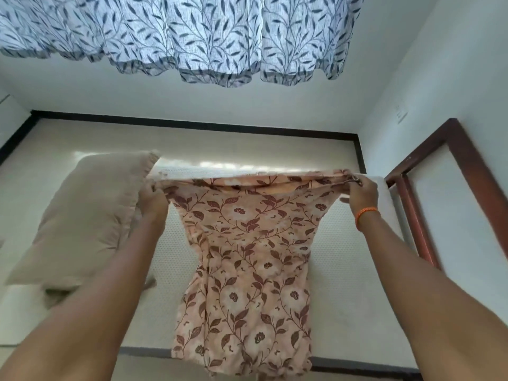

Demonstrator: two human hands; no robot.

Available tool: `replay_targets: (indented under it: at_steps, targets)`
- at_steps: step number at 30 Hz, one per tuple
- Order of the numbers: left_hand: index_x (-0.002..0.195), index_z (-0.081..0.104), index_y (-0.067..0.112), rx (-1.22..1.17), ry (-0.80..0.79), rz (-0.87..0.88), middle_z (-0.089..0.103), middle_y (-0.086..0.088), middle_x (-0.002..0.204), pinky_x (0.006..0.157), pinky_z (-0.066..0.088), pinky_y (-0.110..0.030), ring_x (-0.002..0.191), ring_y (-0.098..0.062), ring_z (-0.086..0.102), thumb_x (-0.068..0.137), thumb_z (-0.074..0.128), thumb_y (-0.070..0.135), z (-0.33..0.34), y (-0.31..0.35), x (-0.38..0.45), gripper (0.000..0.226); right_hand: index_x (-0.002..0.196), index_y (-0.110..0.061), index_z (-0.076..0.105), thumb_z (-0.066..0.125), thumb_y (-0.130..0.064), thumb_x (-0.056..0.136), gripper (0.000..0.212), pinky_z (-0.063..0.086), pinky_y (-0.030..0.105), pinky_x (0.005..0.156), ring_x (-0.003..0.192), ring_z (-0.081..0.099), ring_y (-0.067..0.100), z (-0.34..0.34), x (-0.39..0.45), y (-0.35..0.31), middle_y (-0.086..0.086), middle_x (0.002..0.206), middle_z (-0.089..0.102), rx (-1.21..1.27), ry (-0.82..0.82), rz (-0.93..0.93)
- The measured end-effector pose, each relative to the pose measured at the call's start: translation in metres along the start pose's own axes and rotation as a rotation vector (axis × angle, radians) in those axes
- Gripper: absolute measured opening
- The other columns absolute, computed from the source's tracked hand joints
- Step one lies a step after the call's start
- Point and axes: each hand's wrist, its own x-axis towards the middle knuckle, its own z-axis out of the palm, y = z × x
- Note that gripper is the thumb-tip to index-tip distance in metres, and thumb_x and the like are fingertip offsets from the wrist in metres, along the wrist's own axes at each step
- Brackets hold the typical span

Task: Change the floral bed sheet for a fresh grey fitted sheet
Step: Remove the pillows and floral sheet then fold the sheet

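Both forearms reach forward from the bottom corners. Between them hangs the floral sheet [247, 259], folded into a narrow length, its long axis running vertically, lower end nearest the viewer and top edge stretched level between the hands. Left hand [154, 199] grip: fingers curled, bunching the sheet's upper left corner. Right hand [360, 192] grip: fingers and thumb pinching the upper right corner; an orange band [367, 213] circles that wrist. The sheet is held up in front of the bare white mattress [343, 284], which lies beneath and behind it. A beige pillow [88, 215] rests on the mattress to the left, just beside the left hand. Right of the mattress, a brown frame [420, 204] stands against the wall. Beyond, a black skirting [192, 123] and a leaf-print curtain [178, 34] above.
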Motion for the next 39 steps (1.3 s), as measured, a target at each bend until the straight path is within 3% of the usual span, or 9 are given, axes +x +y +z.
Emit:
replay_targets:
  at_steps: [7,12,15,17,21,25,29,33,39]
  targets:
    - [0.099,0.064,0.015,-0.086,-0.017,-0.178,0.077,-0.016,0.115,0.09,0.054,-0.048,0.096,-0.033,0.076,0.11,0.038,0.023,-0.064,-0.091,-0.093,0.029,0.106,-0.004,0.074,0.062,-0.021,0.098,0.023,0.056,0.043,0.079,0.094,0.079,0.025,-0.023,-0.131,0.087,0.01,0.098,0.08,0.134,-0.079,0.104]
    - [0.108,0.067,0.009,-0.145,0.022,-0.314,0.077,-0.013,0.106,0.08,0.056,-0.044,0.089,-0.031,0.077,0.111,0.04,0.048,-0.111,-0.174,-0.132,0.048,0.095,-0.014,0.071,0.047,-0.029,0.094,0.029,0.055,0.045,0.078,0.105,0.074,0.037,-0.033,-0.206,0.163,0.012,0.095,0.075,0.315,-0.026,0.347]
    - [0.109,0.069,0.008,-0.128,0.017,-0.328,0.077,-0.015,0.106,0.082,0.06,-0.045,0.09,-0.033,0.077,0.107,0.056,0.034,-0.131,-0.229,-0.154,0.029,0.087,-0.012,0.069,0.052,-0.04,0.102,0.036,0.06,0.041,0.073,0.092,0.072,0.033,-0.03,-0.244,0.211,0.011,0.088,0.071,0.269,0.134,0.409]
    - [0.097,0.068,0.01,-0.087,0.001,-0.332,0.075,-0.018,0.104,0.08,0.061,-0.042,0.092,-0.033,0.074,0.101,0.064,0.015,-0.143,-0.264,-0.171,0.007,0.082,-0.009,0.07,0.066,-0.03,0.099,0.027,0.062,0.033,0.061,0.083,0.072,0.032,-0.026,-0.265,0.247,0.012,0.085,0.071,0.148,0.193,0.39]
    - [0.091,0.064,0.012,0.005,0.022,-0.398,0.072,-0.018,0.098,0.084,0.063,-0.044,0.088,-0.03,0.069,0.09,0.067,-0.007,-0.16,-0.33,-0.196,0.019,0.081,-0.013,0.075,0.081,-0.008,0.081,0.007,0.058,0.036,0.066,0.075,0.068,0.032,-0.023,-0.299,0.314,0.018,0.091,0.075,-0.124,0.198,0.36]
    - [0.09,0.063,0.017,0.02,0.044,-0.422,0.067,-0.014,0.086,0.062,0.058,-0.029,0.07,-0.02,0.061,0.096,0.067,-0.003,-0.173,-0.39,-0.226,0.021,0.096,0.001,0.074,0.078,0.002,0.084,0.012,0.043,0.013,0.045,0.058,0.05,0.013,-0.021,-0.34,0.357,0.014,0.086,0.063,-0.191,0.205,0.386]
    - [0.093,0.064,0.015,0.035,0.052,-0.471,0.065,-0.01,0.085,0.06,0.058,-0.022,0.072,-0.017,0.061,0.094,0.063,-0.012,-0.182,-0.435,-0.253,0.027,0.093,0.0,0.072,0.074,0.008,0.086,0.011,0.044,0.019,0.045,0.053,0.055,0.01,-0.022,-0.368,0.405,0.017,0.096,0.07,-0.216,0.208,0.445]
    - [0.091,0.065,0.013,0.081,0.058,-0.525,0.066,-0.016,0.093,0.066,0.057,-0.03,0.076,-0.021,0.062,0.09,0.061,-0.018,-0.194,-0.479,-0.274,0.031,0.088,-0.004,0.073,0.068,0.014,0.087,0.019,0.054,0.02,0.047,0.054,0.067,0.005,-0.025,-0.392,0.447,0.009,0.113,0.07,-0.229,0.208,0.549]
    - [0.099,0.065,0.002,0.149,0.088,-0.597,0.066,-0.019,0.1,0.056,0.062,-0.024,0.08,-0.027,0.063,0.087,0.059,-0.024,-0.203,-0.528,-0.294,0.03,0.081,-0.007,0.076,0.056,0.017,0.09,0.033,0.037,0.013,0.033,0.037,0.056,-0.006,-0.018,-0.409,0.488,0.012,0.1,0.071,-0.12,0.234,0.723]
